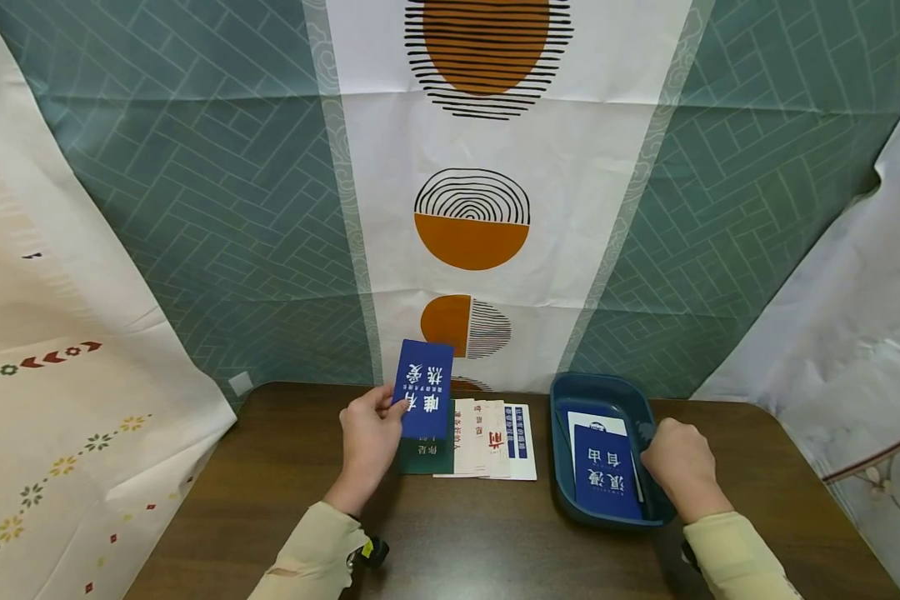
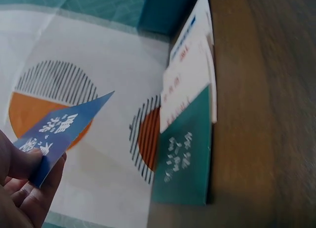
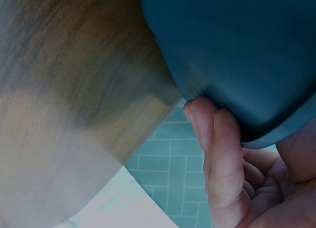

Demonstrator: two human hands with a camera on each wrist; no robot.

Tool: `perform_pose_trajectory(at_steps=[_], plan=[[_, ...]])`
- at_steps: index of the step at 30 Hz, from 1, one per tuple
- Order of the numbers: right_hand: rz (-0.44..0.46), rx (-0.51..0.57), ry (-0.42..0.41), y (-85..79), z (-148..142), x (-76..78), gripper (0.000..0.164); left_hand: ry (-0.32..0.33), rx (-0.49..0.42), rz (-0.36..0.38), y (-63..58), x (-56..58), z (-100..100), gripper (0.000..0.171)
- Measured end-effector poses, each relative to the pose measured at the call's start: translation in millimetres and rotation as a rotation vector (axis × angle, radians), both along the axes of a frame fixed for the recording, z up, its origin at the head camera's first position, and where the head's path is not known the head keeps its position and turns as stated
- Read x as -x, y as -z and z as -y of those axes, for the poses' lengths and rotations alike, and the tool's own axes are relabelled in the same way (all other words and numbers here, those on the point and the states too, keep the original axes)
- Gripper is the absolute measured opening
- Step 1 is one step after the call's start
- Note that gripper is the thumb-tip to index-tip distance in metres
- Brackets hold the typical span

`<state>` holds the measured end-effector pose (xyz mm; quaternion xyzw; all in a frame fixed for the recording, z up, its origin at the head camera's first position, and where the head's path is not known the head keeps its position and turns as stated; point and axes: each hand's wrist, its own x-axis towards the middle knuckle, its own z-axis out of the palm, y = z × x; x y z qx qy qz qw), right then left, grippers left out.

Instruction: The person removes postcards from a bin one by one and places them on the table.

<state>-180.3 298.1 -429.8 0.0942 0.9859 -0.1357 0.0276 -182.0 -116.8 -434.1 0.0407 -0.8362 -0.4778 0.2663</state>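
The left hand [image 1: 373, 433] pinches a blue card [image 1: 423, 392] by its edge, leaving most of its print uncovered; it is held up off the desk [image 1: 480, 542], near the green card [image 1: 426, 458]. That one and the pale cards [image 1: 483, 442] overlap, perhaps so each shows a strip. The right hand [image 1: 681, 468] grips the tray [image 1: 596, 387] by its rim, probably to steady it.

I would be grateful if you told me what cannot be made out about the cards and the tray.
Head view: upper part of the green card, hidden behind the held blue card.
Head view: most of the white card, covered by the other blue card.
Left wrist view: most of the tray, cut off by the top edge.
Right wrist view: the tray's contents, hidden by its wall.
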Motion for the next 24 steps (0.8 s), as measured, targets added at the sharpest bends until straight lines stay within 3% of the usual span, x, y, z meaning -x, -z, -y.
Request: perform_pose_trajectory(at_steps=[16,20,24], plan=[[-0.006,-0.004,-0.002,0.7,0,1.3,0.024,-0.059,0.081,0.245,27.4,-4.4,22,0.026],[-0.002,-0.003,-0.001,0.2,0,1.1,0.024,-0.061,0.089,0.318,31.3,-4.7,23,0.027],[0.002,-0.001,0.002,0.2,0,0.6,0.024,-0.047,0.084,0.344,36.9,-2.6,24,0.027]])
